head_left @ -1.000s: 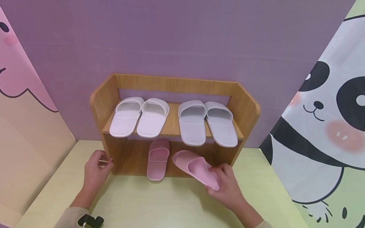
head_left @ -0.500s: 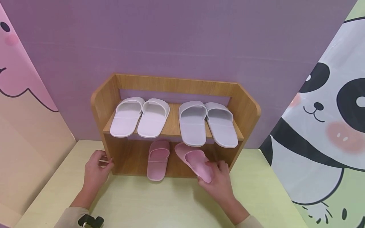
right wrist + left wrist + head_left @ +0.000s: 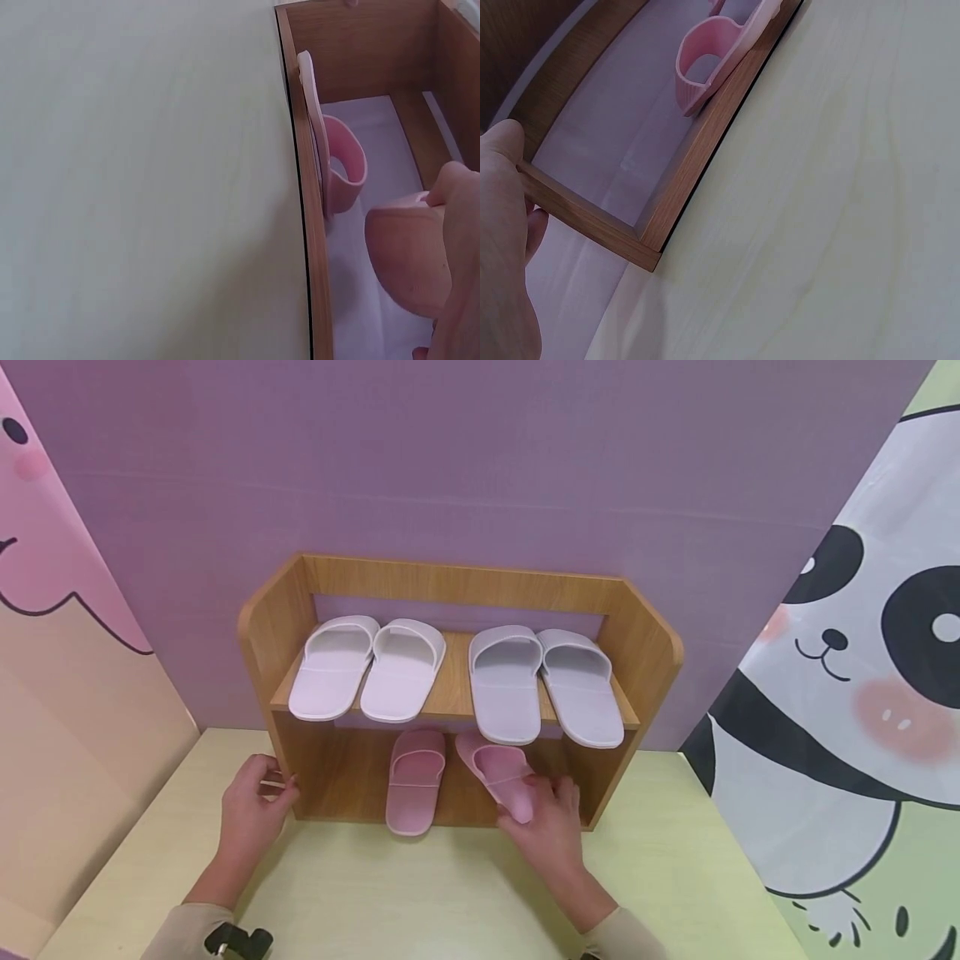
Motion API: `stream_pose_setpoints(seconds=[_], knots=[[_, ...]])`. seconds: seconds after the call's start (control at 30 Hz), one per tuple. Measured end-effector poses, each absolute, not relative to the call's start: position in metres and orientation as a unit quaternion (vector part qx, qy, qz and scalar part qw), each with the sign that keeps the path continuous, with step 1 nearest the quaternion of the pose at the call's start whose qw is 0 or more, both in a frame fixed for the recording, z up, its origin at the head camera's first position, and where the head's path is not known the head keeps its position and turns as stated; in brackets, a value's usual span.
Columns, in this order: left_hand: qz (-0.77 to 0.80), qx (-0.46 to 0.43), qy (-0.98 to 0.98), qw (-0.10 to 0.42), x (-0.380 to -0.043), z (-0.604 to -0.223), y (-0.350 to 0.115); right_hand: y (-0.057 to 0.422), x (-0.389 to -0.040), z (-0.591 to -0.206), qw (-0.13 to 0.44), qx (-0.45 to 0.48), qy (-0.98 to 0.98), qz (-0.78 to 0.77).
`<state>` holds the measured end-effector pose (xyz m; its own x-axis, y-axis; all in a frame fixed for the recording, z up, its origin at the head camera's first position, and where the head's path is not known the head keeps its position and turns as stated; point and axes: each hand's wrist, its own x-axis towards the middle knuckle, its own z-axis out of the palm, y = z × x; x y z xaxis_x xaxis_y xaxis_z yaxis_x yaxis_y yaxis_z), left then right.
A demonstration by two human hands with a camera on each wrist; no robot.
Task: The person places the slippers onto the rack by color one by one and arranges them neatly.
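A wooden shoe rack (image 3: 465, 585) with two levels stands against the purple wall. My left hand (image 3: 253, 806) pinches the front edge of its left side panel (image 3: 585, 216), thumb on one face and fingers on the other. My right hand (image 3: 550, 835) grips a pink slipper (image 3: 513, 793) by its heel end. That slipper points toe-first into the lower level, tilted, its toe partly behind a grey slipper above. In the right wrist view the held slipper (image 3: 405, 259) hangs over the rack's lower board. Left of it, another pink slipper (image 3: 414, 802) lies on the lower level.
On the upper shelf sit a pair of white slippers (image 3: 401, 681) at left and a pair of grey slippers (image 3: 510, 702) at right, heels overhanging the front. The pale table (image 3: 390, 893) extends in front. A panda-printed panel (image 3: 832, 752) borders the right side.
My right hand has moved left and inward, carrying the pink slipper deeper into the lower level and closer to the other pink one. My left hand stays on the side panel.
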<state>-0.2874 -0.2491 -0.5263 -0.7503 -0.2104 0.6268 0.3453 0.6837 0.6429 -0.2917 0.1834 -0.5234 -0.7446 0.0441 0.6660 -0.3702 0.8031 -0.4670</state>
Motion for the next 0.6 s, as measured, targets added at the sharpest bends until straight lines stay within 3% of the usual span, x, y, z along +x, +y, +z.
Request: stream_pose_setpoints(seconds=[0.6], knots=[[-0.396, -0.038, -0.854, 0.335, -0.288, -0.526, -0.251, 0.145, -0.308, -0.528, 0.324, 0.048, -0.899, 0.290]])
